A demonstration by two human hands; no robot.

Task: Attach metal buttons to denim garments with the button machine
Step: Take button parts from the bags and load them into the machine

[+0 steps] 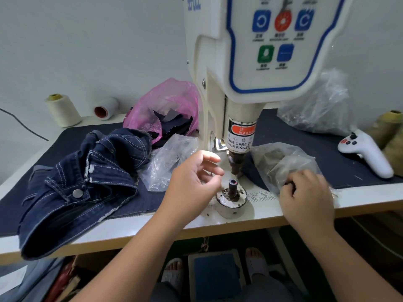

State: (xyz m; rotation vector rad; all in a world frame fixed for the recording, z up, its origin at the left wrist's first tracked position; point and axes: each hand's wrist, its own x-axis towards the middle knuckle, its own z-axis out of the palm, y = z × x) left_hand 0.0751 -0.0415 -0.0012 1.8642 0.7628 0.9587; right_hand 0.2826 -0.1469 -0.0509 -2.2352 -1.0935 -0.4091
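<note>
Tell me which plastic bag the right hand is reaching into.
The clear bag right of the lower die; the right hand touches only this one.

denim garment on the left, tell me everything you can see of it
The denim garment is dark blue with pale contrast stitching and frayed edges. It lies crumpled on the dark mat, left of the button machine, its lower fold hanging over the table's front edge. One round metal button shows on a flap. Neither hand touches it.

Denim garment [74,188] left of button machine [239,88]

Bright even indoor light, glare on left hand [192,182] fingers [210,159], right hand [307,199] motion-blurred, wide-angle bending at edges
</note>
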